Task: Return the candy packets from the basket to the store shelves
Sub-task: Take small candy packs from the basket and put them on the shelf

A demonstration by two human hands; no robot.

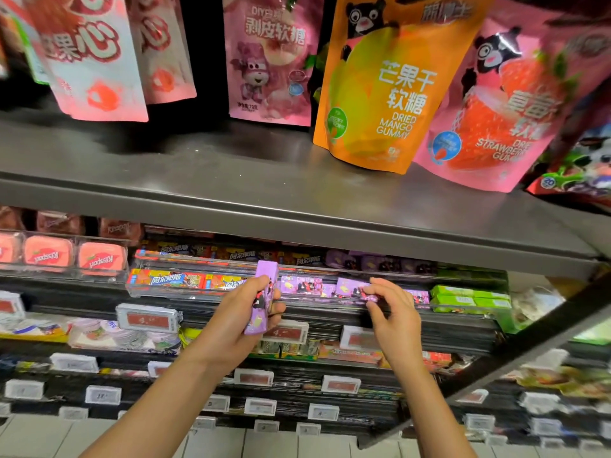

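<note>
Purple rectangular candy packet (263, 299) stands upright, long axis vertical, clamped in the left hand (246, 314); right hand (391, 312) pinches another purple packet (355, 289) lying flat in the clear shelf tray (158, 292), beside green boxes (469, 297).

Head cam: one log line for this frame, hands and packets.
left hand: holds purple candy packet upright | right hand: fingers on purple packet in tray | target: purple row, second shelf | basket: not in view
</note>
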